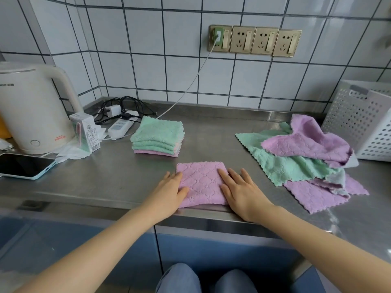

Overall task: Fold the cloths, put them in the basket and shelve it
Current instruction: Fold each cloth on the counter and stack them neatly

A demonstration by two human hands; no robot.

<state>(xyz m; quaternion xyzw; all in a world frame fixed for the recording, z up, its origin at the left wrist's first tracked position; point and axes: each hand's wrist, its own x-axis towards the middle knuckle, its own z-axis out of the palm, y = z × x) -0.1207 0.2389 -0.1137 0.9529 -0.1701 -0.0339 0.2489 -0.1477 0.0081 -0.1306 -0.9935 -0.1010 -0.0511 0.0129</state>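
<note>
Folding mid-task | left hand (169, 192) and right hand (241, 192) flat, open on pink cloth (202, 183) at counter edge | stack (157, 136) folded | pile (304, 159) unfolded | basket (364, 121) unfilled, unshelved

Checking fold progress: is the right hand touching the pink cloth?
Touching: the head view shows the right hand lying flat on the pink cloth, covering its right edge.

1 head cam, looks fwd/down, close over counter (127, 182) edge.
</note>
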